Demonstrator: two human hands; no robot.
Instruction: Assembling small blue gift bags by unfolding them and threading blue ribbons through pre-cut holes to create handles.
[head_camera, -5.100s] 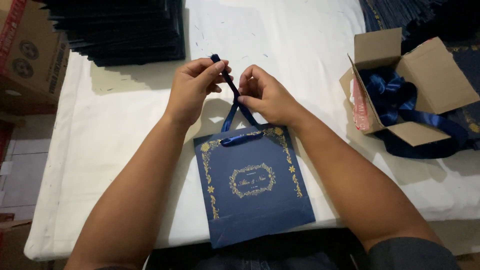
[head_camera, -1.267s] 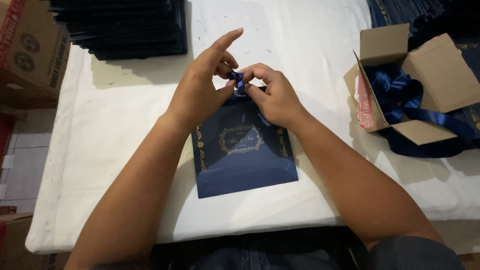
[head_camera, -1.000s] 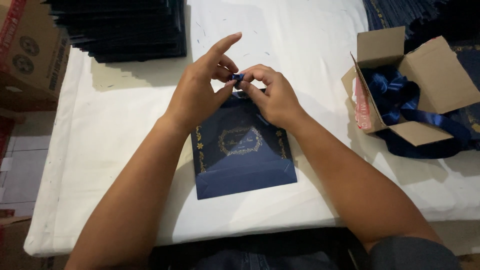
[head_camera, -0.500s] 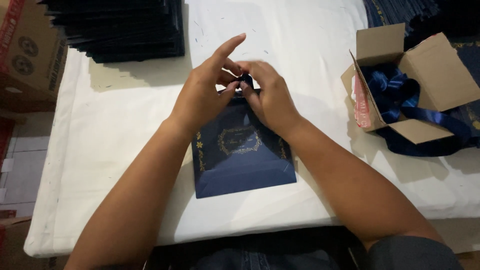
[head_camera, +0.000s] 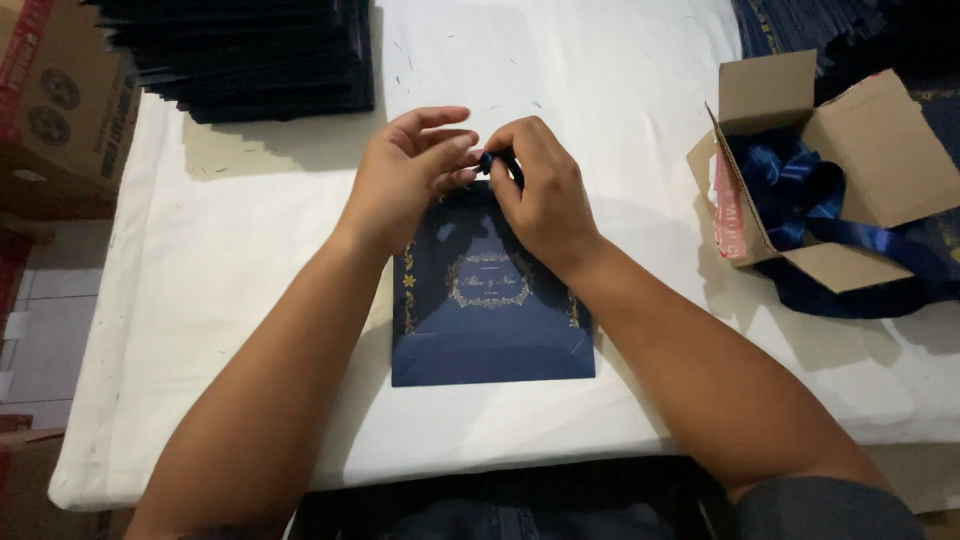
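A flat navy paper gift bag (head_camera: 490, 335) with gold ornament lies on the white tablecloth (head_camera: 250, 280) in front of me. At its top edge a dark blue ribbon (head_camera: 492, 163) forms the handle. My left hand (head_camera: 405, 175) pinches the ribbon from the left, thumb and fingers closed on it. My right hand (head_camera: 540, 190) grips the same ribbon from the right, its fingers curled over the bag's top. Most of the ribbon is hidden between the two hands.
A stack of dark blue flat bags (head_camera: 250, 55) lies at the back left. An open cardboard box (head_camera: 860, 150) holding blue ribbon (head_camera: 790, 185) sits at the right. More dark bags (head_camera: 800, 25) lie at the back right. Another cardboard box (head_camera: 60, 110) stands off the table's left edge.
The bag has been laid flatter and nearer the table's middle since five seconds ago. My left index finger, raised a second ago, has folded down onto the ribbon; both hands stay at the bag's top.
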